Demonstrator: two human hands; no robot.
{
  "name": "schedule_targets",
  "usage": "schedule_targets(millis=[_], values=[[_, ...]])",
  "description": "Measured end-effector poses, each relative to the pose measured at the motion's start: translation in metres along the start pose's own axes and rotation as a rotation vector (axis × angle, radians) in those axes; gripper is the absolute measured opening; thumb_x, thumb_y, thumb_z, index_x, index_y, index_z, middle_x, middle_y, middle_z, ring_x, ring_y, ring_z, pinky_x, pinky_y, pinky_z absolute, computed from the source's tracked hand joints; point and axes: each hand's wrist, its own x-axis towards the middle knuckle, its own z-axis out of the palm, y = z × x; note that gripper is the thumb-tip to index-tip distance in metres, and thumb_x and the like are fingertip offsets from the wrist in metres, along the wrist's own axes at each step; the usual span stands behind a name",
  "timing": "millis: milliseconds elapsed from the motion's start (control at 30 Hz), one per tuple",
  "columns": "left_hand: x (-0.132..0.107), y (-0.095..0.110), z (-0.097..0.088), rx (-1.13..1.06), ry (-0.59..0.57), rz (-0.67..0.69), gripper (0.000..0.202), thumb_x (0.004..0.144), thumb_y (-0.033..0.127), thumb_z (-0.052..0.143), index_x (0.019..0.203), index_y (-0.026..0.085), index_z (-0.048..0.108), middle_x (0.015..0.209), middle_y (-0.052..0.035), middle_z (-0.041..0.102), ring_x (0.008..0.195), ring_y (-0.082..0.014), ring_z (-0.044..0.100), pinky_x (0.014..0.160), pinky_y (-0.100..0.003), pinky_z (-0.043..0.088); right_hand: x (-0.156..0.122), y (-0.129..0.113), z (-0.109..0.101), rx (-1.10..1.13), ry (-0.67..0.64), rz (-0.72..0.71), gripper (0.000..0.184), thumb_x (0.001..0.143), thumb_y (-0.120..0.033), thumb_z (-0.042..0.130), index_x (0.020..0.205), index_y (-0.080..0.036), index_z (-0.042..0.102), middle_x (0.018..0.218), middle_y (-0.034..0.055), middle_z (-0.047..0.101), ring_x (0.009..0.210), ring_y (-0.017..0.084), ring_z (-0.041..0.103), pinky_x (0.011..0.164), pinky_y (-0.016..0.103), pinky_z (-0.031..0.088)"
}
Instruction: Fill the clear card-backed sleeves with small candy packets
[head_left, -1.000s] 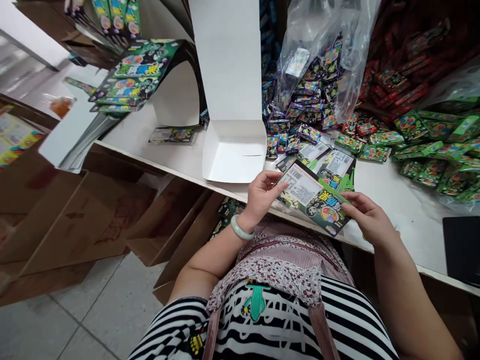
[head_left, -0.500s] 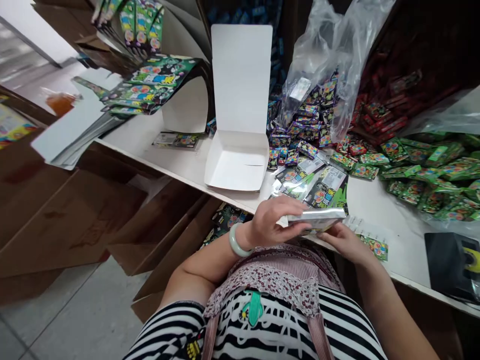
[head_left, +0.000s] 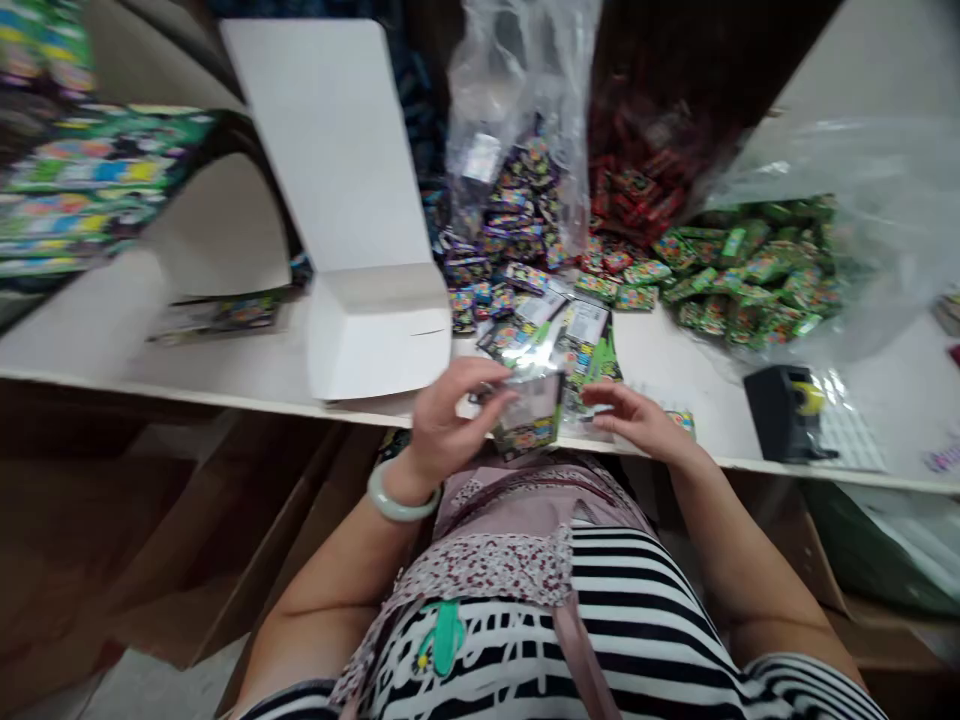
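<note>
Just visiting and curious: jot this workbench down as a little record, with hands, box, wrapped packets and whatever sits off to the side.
Left hand: pinching a printed pack by its edge
Right hand: fingers apart, near the pack, not visibly touching it
Box: white, lid raised
Wrapped packets: purple packets, red packets, green packets, in piles
Right side: black tape dispenser

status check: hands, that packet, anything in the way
Left hand pinching packet at its left side. Right hand open beside it, apparently holding nothing. Flat packs lie just beyond; nothing seems to block either hand.
</note>
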Motion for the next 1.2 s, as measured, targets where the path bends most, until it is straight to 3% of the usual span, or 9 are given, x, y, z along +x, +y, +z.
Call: schedule_targets(millis=[167, 233, 433, 533, 667, 800, 933, 1067, 1200], values=[[-0.002, -0.034, 0.01, -0.106, 0.249, -0.33, 0.014, 0.08, 0.02, 0.078, 0.092, 0.024, 0.074, 0.089, 0.0003, 0.071, 0.085, -0.012, 0.066, 0.076, -0.025, 0.054, -0.027, 0.012, -0.087, -0.243, 0.733, -0.003, 0.031, 0.079, -0.042, 0.065, 0.098, -0.019, 0.071, 0.09, 0.0047, 0.073, 0.08, 0.018, 0.065, 0.083, 0.038, 0.053], [-0.005, -0.044, 0.018, -0.159, 0.307, -0.41, 0.016, 0.076, 0.023, 0.082, 0.09, 0.024, 0.074, 0.088, 0.0007, 0.071, 0.085, -0.0121, 0.065, 0.077, -0.026, 0.054, -0.035, 0.022, -0.105, -0.387, 0.821, 0.041, 0.026, 0.078, -0.038, 0.064, 0.092, -0.018, 0.072, 0.085, 0.0048, 0.072, 0.074, 0.017, 0.062, 0.077, 0.037, 0.052], [-0.012, -0.052, 0.034, -0.152, 0.1, -0.574, 0.021, 0.076, 0.032, 0.082, 0.091, 0.022, 0.073, 0.089, -0.0013, 0.071, 0.084, -0.0146, 0.066, 0.075, -0.027, 0.056, -0.018, 0.034, -0.088, -0.606, 0.547, 0.025, 0.022, 0.084, -0.031, 0.063, 0.097, -0.018, 0.075, 0.094, 0.0066, 0.07, 0.078, 0.017, 0.062, 0.078, 0.033, 0.05], [-0.011, -0.048, 0.035, -0.125, 0.063, -0.569, 0.02, 0.076, 0.032, 0.08, 0.091, 0.022, 0.072, 0.089, -0.0013, 0.07, 0.082, -0.014, 0.065, 0.073, -0.026, 0.056, 0.0, 0.028, -0.081, -0.694, 0.484, 0.051, 0.02, 0.084, -0.028, 0.065, 0.098, -0.02, 0.076, 0.097, 0.006, 0.068, 0.078, 0.016, 0.061, 0.081, 0.033, 0.048], [-0.009, -0.044, 0.033, -0.102, 0.052, -0.564, 0.019, 0.076, 0.032, 0.079, 0.09, 0.021, 0.072, 0.089, -0.0009, 0.07, 0.082, -0.0136, 0.066, 0.074, -0.026, 0.056, 0.014, 0.022, -0.083, -0.773, 0.385, 0.126, 0.01, 0.081, -0.026, 0.067, 0.084, -0.02, 0.074, 0.093, 0.0049, 0.068, 0.078, 0.017, 0.06, 0.078, 0.032, 0.046], [-0.012, -0.046, 0.031, -0.116, 0.047, -0.579, 0.019, 0.077, 0.033, 0.079, 0.09, 0.021, 0.071, 0.089, -0.0016, 0.07, 0.085, -0.0145, 0.066, 0.076, -0.027, 0.056, 0.015, 0.027, -0.089, -0.742, 0.336, 0.162, 0.011, 0.083, -0.027, 0.06, 0.083, -0.02, 0.069, 0.086, 0.0034, 0.069, 0.076, 0.017, 0.059, 0.074, 0.031, 0.043], [-0.014, -0.049, 0.033, -0.14, 0.024, -0.561, 0.021, 0.079, 0.032, 0.078, 0.094, 0.02, 0.07, 0.092, -0.0016, 0.069, 0.086, -0.0136, 0.065, 0.078, -0.025, 0.055, 0.011, 0.03, -0.098, -0.537, 0.371, 0.2, 0.012, 0.083, -0.031, 0.058, 0.084, -0.02, 0.062, 0.082, 0.0023, 0.067, 0.071, 0.016, 0.058, 0.07, 0.031, 0.043], [-0.014, -0.045, 0.037, -0.176, 0.001, -0.483, 0.022, 0.083, 0.035, 0.076, 0.096, 0.02, 0.066, 0.091, -0.0014, 0.065, 0.087, -0.0126, 0.063, 0.079, -0.024, 0.053, 0.007, -0.009, -0.087, -0.329, 0.399, 0.026, 0.017, 0.08, -0.037, 0.065, 0.08, -0.02, 0.059, 0.077, 0.0009, 0.06, 0.07, 0.015, 0.054, 0.07, 0.031, 0.044], [-0.01, -0.032, 0.039, -0.215, -0.076, -0.386, 0.016, 0.09, 0.034, 0.069, 0.098, 0.02, 0.063, 0.092, -0.0023, 0.064, 0.087, -0.0131, 0.062, 0.078, -0.026, 0.053, 0.013, -0.081, -0.046, -0.2, 0.06, -0.149, 0.023, 0.08, -0.044, 0.07, 0.082, -0.022, 0.062, 0.079, 0.0014, 0.061, 0.072, 0.015, 0.055, 0.069, 0.03, 0.047]])
